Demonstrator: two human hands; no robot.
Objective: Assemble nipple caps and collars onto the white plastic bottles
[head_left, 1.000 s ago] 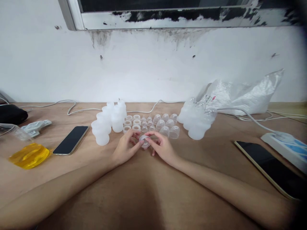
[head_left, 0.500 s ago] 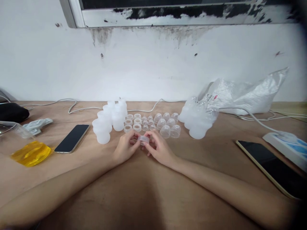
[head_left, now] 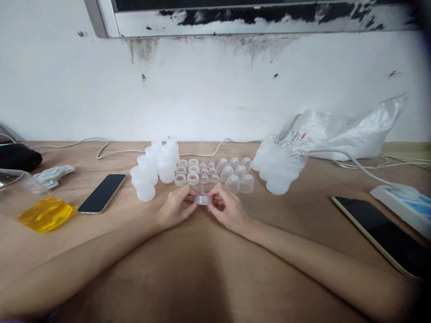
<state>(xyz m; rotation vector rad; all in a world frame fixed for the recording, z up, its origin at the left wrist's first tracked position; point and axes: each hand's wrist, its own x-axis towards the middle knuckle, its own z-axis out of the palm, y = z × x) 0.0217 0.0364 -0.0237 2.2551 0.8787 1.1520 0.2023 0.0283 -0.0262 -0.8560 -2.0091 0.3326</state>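
Between my two hands is a clear baby bottle collar ring (head_left: pixel 204 200), with a transparent teat sticking up from it. My left hand (head_left: pixel 178 204) pinches its left side between thumb and fingers. On the other side my right hand (head_left: pixel 229 208) pinches it the same way. Just beyond the hands lie several loose collar rings (head_left: pixel 193 178), with several clear teats (head_left: pixel 214 178) to their right. Several domed clear caps (head_left: pixel 232 183) are lined up further right. White bottle bodies (head_left: pixel 145 188) stand in a group at the left.
More bottles (head_left: pixel 278 181), with clear tops, stand at the right before a plastic bag (head_left: pixel 350 132). Phones lie left (head_left: pixel 102 194) and right (head_left: pixel 373 233). A container of yellow liquid (head_left: pixel 45 214) is at far left, a power strip (head_left: pixel 404 204) at far right. Cables run along the wall.
The collar ring has been tipped from facing me to lying level, and the teat now points upward out of it. Both hands still pinch it, slightly lower.
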